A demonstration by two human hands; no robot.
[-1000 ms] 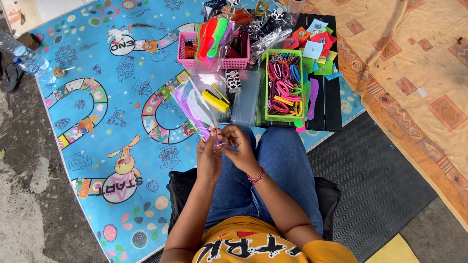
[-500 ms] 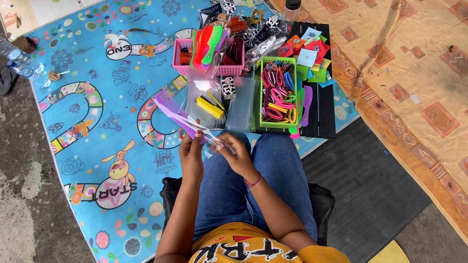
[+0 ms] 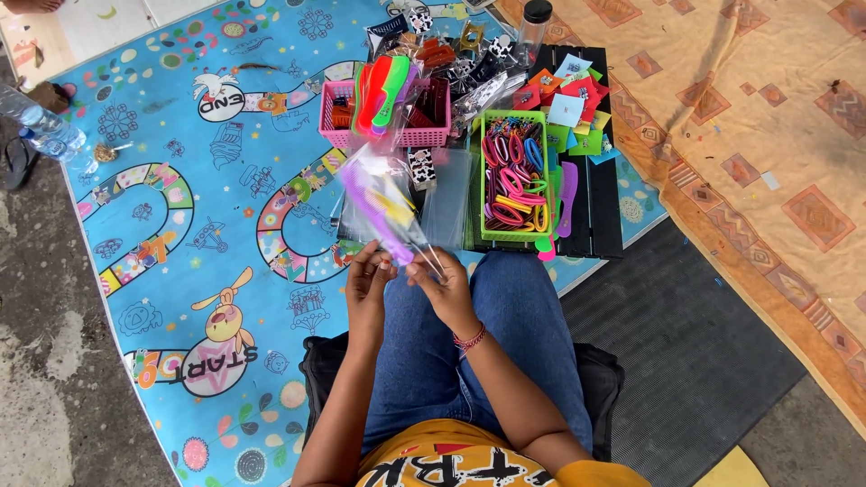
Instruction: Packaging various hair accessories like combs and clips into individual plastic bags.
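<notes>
Seated, viewed from above, blue jeans, yellow top. Left hand and right hand raised together over the knees, both pinching the lower end of a clear plastic packet holding a purple plastic comb and a yellow one. Fingers of both hands narrow, closed on the packet's edge, fingertips nearly touching each other. Packet tilted up and away toward the left, above the front edge of a blue play mat with a printed winding board-game track. Red beaded bracelet on the right wrist.

Just beyond the hands: green plastic basket of coloured hair clips on a black slatted board, loose purple comb beside the basket. Pink plastic basket with green and red combs farther back, left of the green one. Clear plastic water bottle at the mat's far left edge. Orange patterned cloth off to the right.
</notes>
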